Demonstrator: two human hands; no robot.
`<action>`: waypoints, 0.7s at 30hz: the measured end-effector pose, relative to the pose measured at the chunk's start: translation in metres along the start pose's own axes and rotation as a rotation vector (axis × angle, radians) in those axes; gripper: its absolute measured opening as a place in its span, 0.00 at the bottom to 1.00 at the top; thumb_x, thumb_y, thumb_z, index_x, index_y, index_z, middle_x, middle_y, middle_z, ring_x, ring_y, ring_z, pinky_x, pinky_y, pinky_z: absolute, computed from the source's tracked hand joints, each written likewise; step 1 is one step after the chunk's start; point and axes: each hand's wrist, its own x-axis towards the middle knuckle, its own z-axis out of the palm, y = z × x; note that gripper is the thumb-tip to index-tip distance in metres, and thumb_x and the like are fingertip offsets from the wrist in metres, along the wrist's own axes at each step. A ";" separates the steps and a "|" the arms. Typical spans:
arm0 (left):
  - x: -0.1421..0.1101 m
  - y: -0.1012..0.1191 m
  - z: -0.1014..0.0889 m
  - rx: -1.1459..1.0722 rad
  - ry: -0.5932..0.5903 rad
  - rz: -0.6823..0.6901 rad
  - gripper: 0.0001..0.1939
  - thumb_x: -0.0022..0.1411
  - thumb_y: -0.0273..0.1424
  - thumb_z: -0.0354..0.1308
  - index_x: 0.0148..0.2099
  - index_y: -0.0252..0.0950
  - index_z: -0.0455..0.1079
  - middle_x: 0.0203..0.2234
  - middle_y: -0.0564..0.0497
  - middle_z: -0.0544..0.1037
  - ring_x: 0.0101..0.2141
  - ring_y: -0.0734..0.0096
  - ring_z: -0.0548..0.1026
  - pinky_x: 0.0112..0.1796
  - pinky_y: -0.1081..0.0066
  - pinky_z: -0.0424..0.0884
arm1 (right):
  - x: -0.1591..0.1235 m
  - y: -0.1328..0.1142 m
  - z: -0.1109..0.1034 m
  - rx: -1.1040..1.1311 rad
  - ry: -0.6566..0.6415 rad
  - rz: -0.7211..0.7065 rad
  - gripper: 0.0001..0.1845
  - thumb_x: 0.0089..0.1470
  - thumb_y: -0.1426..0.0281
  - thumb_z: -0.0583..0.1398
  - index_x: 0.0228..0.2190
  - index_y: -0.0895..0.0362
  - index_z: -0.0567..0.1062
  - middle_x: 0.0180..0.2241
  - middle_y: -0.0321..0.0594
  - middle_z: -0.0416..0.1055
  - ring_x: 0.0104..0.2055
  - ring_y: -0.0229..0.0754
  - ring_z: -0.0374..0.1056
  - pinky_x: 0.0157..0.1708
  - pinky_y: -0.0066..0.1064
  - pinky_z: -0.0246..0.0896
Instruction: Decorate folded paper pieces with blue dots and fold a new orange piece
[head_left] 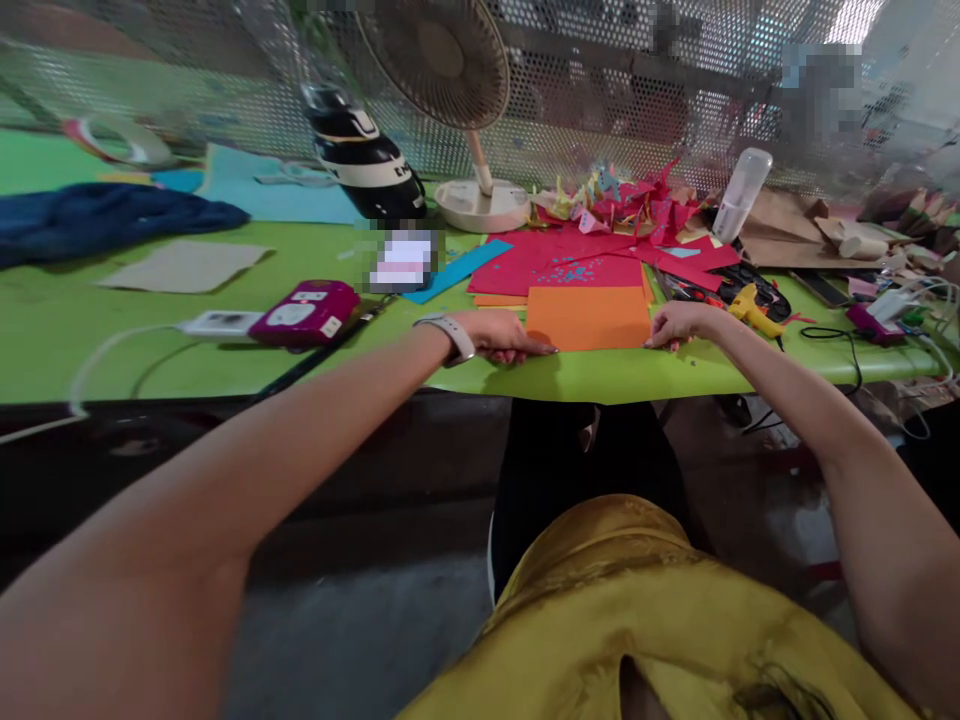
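Note:
A sheet of orange paper [589, 318] lies near the table's front edge, with its near edge toward me. My left hand [504, 335] is at its lower left corner, index finger stretched along the near edge and the other fingers curled in. At the lower right corner, my right hand [675, 324] has its fingers closed on the paper's edge; the thumb is partly hidden. Directly behind the orange paper are red sheets [510, 270] with small blue paper bits [570, 270] scattered on top. A strip of blue paper [461, 270] lies to the left.
A fan [484, 205], a black bottle [371, 165] and crumpled paper scraps [600, 205] stand or lie at the back. On the right are a yellow glue gun [756, 312], a clear bottle [742, 195] and cables. Leftward are a phone [405, 262] and a purple power socket [304, 313].

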 end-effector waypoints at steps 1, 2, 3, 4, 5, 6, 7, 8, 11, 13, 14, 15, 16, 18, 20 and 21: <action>-0.003 -0.006 -0.001 -0.002 0.008 -0.017 0.30 0.45 0.59 0.65 0.14 0.40 0.65 0.12 0.51 0.63 0.16 0.74 0.57 0.21 0.68 0.56 | -0.002 0.000 -0.001 0.007 0.001 0.016 0.15 0.51 0.69 0.69 0.19 0.59 0.72 0.16 0.31 0.66 0.19 0.30 0.62 0.17 0.24 0.44; -0.006 -0.012 -0.003 -0.005 0.008 -0.031 0.29 0.44 0.59 0.65 0.14 0.39 0.66 0.12 0.51 0.63 0.16 0.74 0.57 0.21 0.68 0.57 | -0.004 0.001 -0.001 0.014 0.003 0.027 0.16 0.52 0.70 0.69 0.19 0.58 0.71 0.16 0.31 0.66 0.19 0.30 0.62 0.17 0.24 0.44; -0.009 -0.016 -0.004 -0.019 0.012 -0.042 0.29 0.43 0.59 0.66 0.14 0.40 0.66 0.12 0.51 0.63 0.16 0.74 0.57 0.21 0.68 0.56 | -0.006 0.001 -0.001 0.022 0.010 0.035 0.16 0.52 0.70 0.68 0.19 0.58 0.71 0.16 0.31 0.66 0.19 0.30 0.62 0.17 0.24 0.44; -0.011 -0.020 -0.004 -0.042 0.009 -0.052 0.29 0.42 0.58 0.67 0.14 0.40 0.66 0.12 0.51 0.63 0.16 0.74 0.57 0.21 0.68 0.56 | -0.008 0.002 -0.001 0.032 0.016 0.042 0.16 0.53 0.70 0.68 0.19 0.58 0.71 0.16 0.31 0.67 0.19 0.30 0.62 0.18 0.24 0.43; -0.013 -0.023 -0.005 -0.066 0.001 -0.058 0.29 0.41 0.59 0.67 0.14 0.40 0.65 0.12 0.51 0.62 0.16 0.74 0.57 0.21 0.68 0.56 | -0.010 0.003 -0.002 0.042 0.021 0.047 0.16 0.53 0.71 0.68 0.19 0.58 0.71 0.17 0.31 0.67 0.19 0.30 0.62 0.18 0.24 0.44; -0.014 -0.025 -0.005 -0.086 -0.008 -0.063 0.29 0.40 0.59 0.68 0.14 0.40 0.65 0.12 0.52 0.61 0.16 0.74 0.57 0.21 0.68 0.55 | -0.011 0.004 -0.002 0.053 0.022 0.051 0.15 0.52 0.71 0.68 0.19 0.58 0.71 0.17 0.31 0.67 0.19 0.30 0.62 0.18 0.25 0.44; -0.015 -0.026 -0.005 -0.100 -0.016 -0.066 0.29 0.39 0.60 0.68 0.14 0.40 0.65 0.12 0.52 0.60 0.16 0.75 0.56 0.20 0.68 0.55 | -0.012 0.005 -0.002 0.063 0.021 0.054 0.15 0.52 0.71 0.68 0.19 0.58 0.71 0.16 0.31 0.67 0.19 0.31 0.62 0.18 0.25 0.45; -0.015 -0.027 -0.006 -0.106 -0.021 -0.069 0.30 0.38 0.60 0.68 0.13 0.40 0.65 0.11 0.52 0.60 0.15 0.75 0.56 0.19 0.69 0.55 | -0.013 0.006 -0.003 0.073 0.020 0.057 0.15 0.52 0.71 0.68 0.19 0.57 0.71 0.16 0.30 0.66 0.19 0.31 0.62 0.19 0.25 0.45; -0.015 -0.029 -0.007 -0.087 -0.025 -0.067 0.30 0.37 0.62 0.67 0.14 0.40 0.66 0.11 0.51 0.60 0.15 0.76 0.56 0.18 0.69 0.55 | -0.014 0.009 -0.004 0.084 0.008 0.069 0.15 0.53 0.72 0.67 0.19 0.57 0.71 0.15 0.30 0.65 0.18 0.31 0.60 0.19 0.25 0.47; -0.014 -0.032 -0.008 -0.065 -0.030 -0.052 0.31 0.37 0.63 0.66 0.16 0.40 0.67 0.11 0.51 0.61 0.15 0.76 0.56 0.18 0.69 0.55 | -0.014 0.010 -0.005 0.093 0.010 0.083 0.14 0.53 0.72 0.67 0.19 0.57 0.71 0.14 0.30 0.65 0.17 0.31 0.59 0.19 0.25 0.46; -0.014 -0.034 -0.008 -0.058 -0.031 -0.043 0.32 0.38 0.64 0.65 0.16 0.40 0.67 0.12 0.51 0.61 0.15 0.76 0.56 0.18 0.70 0.54 | -0.014 0.010 -0.004 0.101 0.014 0.090 0.14 0.53 0.73 0.67 0.19 0.57 0.71 0.14 0.30 0.65 0.17 0.31 0.59 0.18 0.25 0.46; -0.014 -0.036 -0.009 -0.054 -0.037 -0.037 0.32 0.39 0.65 0.64 0.17 0.39 0.67 0.12 0.51 0.61 0.15 0.76 0.57 0.18 0.70 0.55 | -0.015 0.010 -0.003 0.112 0.017 0.095 0.14 0.53 0.73 0.67 0.19 0.57 0.71 0.14 0.30 0.65 0.17 0.31 0.60 0.18 0.25 0.46; -0.015 -0.040 -0.009 -0.055 -0.033 -0.034 0.33 0.39 0.66 0.63 0.18 0.39 0.66 0.12 0.51 0.61 0.15 0.76 0.57 0.18 0.70 0.55 | -0.016 0.011 -0.002 0.125 0.021 0.094 0.14 0.54 0.73 0.66 0.20 0.57 0.71 0.14 0.31 0.65 0.17 0.31 0.60 0.18 0.24 0.46; -0.019 -0.047 -0.010 -0.063 -0.040 -0.041 0.33 0.39 0.66 0.63 0.19 0.39 0.66 0.12 0.52 0.62 0.16 0.76 0.57 0.19 0.70 0.56 | -0.020 0.015 0.000 0.151 0.028 0.066 0.13 0.53 0.74 0.66 0.21 0.58 0.71 0.15 0.31 0.66 0.18 0.32 0.63 0.18 0.24 0.49; -0.027 -0.054 -0.010 -0.080 -0.002 -0.033 0.32 0.40 0.65 0.63 0.19 0.39 0.66 0.12 0.52 0.64 0.17 0.75 0.60 0.20 0.70 0.59 | -0.027 0.024 -0.001 0.185 0.063 0.001 0.09 0.52 0.74 0.67 0.24 0.58 0.72 0.17 0.33 0.69 0.21 0.33 0.67 0.21 0.24 0.55; -0.031 -0.057 -0.010 -0.083 0.021 -0.034 0.32 0.40 0.64 0.63 0.20 0.39 0.66 0.12 0.52 0.65 0.18 0.74 0.63 0.22 0.69 0.62 | -0.031 0.029 -0.004 0.211 0.105 -0.039 0.07 0.51 0.73 0.67 0.26 0.58 0.73 0.20 0.34 0.72 0.22 0.34 0.69 0.23 0.24 0.58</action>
